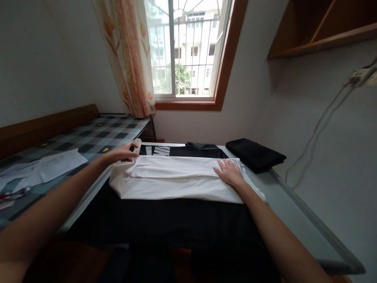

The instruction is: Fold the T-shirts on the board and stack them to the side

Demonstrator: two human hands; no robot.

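A white garment [173, 184] with a cream left end lies folded lengthwise in a long strip across the table; its exact kind cannot be told. At its upper left corner, my left hand [125, 152] has its fingers curled onto the cream cloth, gripping it. Flat on the right end rests my right hand [229, 172], fingers spread, pressing on the fabric and holding nothing. Beneath the white garment spreads a black cloth [165, 220], which hangs over the near table edge. Its far part carries a print of white stripes [161, 151].
A folded black cloth [255, 154] sits at the table's back right, near a dark grey cloth [201, 146]. To the left, a bed with a checked cover [118, 127] holds papers [60, 166]. A wooden shelf [324, 41] juts from the right wall; cables [318, 122] hang below.
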